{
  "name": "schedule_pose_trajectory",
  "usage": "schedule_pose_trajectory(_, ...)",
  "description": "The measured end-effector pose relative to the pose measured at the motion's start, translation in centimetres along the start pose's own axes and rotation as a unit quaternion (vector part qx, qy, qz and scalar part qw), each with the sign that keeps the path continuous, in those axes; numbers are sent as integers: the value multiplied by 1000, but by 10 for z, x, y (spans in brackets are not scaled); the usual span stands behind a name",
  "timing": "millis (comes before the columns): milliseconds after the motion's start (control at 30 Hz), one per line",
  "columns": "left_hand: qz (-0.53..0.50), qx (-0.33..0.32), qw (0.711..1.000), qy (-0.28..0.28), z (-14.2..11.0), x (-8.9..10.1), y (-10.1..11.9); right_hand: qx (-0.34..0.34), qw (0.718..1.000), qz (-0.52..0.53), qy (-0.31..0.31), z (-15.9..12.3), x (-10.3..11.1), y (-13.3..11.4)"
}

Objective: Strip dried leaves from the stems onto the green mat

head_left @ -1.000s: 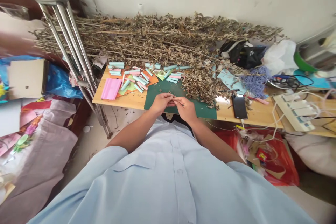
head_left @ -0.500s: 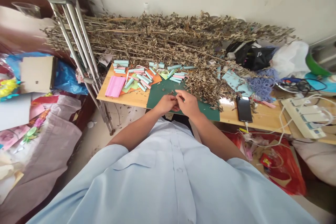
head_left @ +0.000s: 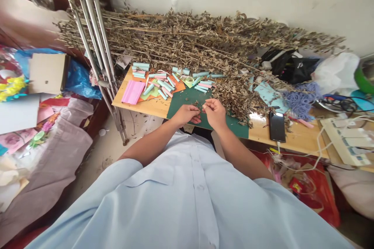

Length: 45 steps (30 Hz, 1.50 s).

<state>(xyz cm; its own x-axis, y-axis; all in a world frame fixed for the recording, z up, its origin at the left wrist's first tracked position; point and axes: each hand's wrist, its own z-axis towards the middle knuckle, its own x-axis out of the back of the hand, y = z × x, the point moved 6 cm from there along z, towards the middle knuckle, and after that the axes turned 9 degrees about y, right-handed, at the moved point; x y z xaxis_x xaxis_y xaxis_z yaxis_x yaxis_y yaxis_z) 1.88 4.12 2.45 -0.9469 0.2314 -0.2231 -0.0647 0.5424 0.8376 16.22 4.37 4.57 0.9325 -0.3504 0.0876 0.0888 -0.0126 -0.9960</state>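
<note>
My left hand point(head_left: 187, 113) and my right hand point(head_left: 215, 112) meet over a dark green cutting mat point(head_left: 187, 99) at the near edge of a wooden table point(head_left: 146, 107). Both hands are closed in a pinch on a small dried leafy sprig point(head_left: 199, 106) held between them. Beyond the mat lie several rolled paper tubes point(head_left: 163, 81) in blue and pink. A pink folded sheet point(head_left: 133, 92) lies at the left of the table. A big heap of dried leafy branches point(head_left: 198, 42) fills the back of the table.
Metal crutches point(head_left: 96, 46) lean at the table's left end. A black phone point(head_left: 277, 126) lies right of the mat, with a white power strip point(head_left: 344, 140) and cables farther right. Black bags point(head_left: 289, 66) and purple cord point(head_left: 300, 99) sit behind. Red bags lie under the table; cloth and boxes at left.
The view has shifted, so the table sits a little further right and lower in frame. My hands stay together over the mat; the right hand has drawn slightly away from the left.
</note>
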Motion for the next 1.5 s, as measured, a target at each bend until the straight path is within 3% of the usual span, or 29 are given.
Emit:
schedule_pose_trajectory(367, -14, 7, 1000, 13, 5, 8, -6, -7, 997, 25, 73, 7, 18, 6)
schedule_pose_trajectory(467, -54, 12, 998, 15, 5, 9, -7, -24, 997, 48, 56, 4, 17, 4)
schedule_pose_trajectory(567, -117, 26, 993, -21, 3, 4, -5, -36, 998, 37, 22, -5, 9, 2)
schedule_pose_trajectory(700, -160, 35, 985, -48, -1, 0, -1, 1, 1000, 15, 8, -17, 1, 0)
schedule_pose_trajectory(1033, -113, 43, 992, -33, -5, 1, -2, 27, 1000, -13, 3, -19, -1, 5)
schedule_pose_trajectory(1267, -104, 36, 994, -26, -3, 4, -3, 12, 999, -29, 43, -12, 8, 6)
schedule_pose_trajectory(1500, -138, 32, 989, -40, -2, 2, -6, -6, 1000, -6, 16, -17, -1, 6)
